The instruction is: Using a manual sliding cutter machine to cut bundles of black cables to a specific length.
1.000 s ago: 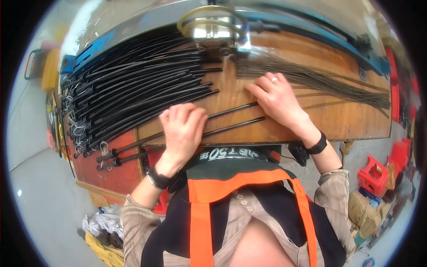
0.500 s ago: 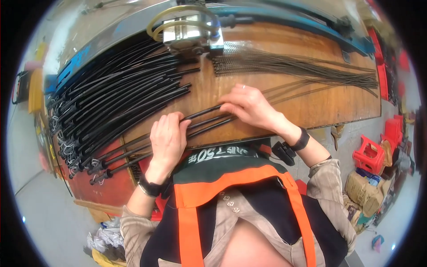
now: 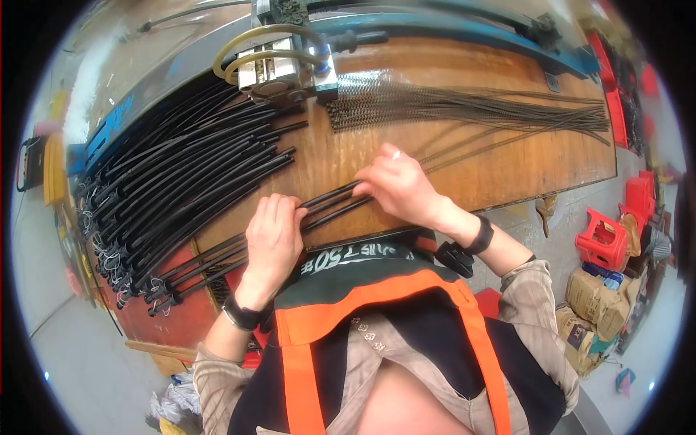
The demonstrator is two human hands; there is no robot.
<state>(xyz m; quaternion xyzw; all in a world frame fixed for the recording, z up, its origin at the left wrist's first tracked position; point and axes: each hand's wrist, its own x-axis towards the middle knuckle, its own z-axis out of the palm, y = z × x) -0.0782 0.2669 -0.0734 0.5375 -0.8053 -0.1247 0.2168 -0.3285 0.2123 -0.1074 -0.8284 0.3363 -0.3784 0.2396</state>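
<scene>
My left hand [image 3: 274, 233] is closed over a few slim black tubes [image 3: 332, 206] above the front part of the wooden bench. Farther right along the same tubes, my right hand [image 3: 397, 187] grips them near their right ends, thumb and fingers pinched together. Thin dark spring-like wires [image 3: 453, 147] run out beyond the right hand toward the right. The tubes' left ends, with black end pieces and pale loops, reach past my left wrist. My fingers hide part of the tubes, including where tubes and wires meet.
A large pile of black tubes [image 3: 192, 163] covers the bench's left side. Behind my hands stands a metal clamping device [image 3: 272, 72] with yellowish hoses. A bundle of spring-like wires [image 3: 471, 109] lies at the back right. Red stools [image 3: 603, 238] and cardboard boxes [image 3: 594, 297] stand on the right floor.
The tubes between my hands now lie closer together. My right hand has shifted slightly and its grip takes in the tubes more closely. The whole view has moved a little.
</scene>
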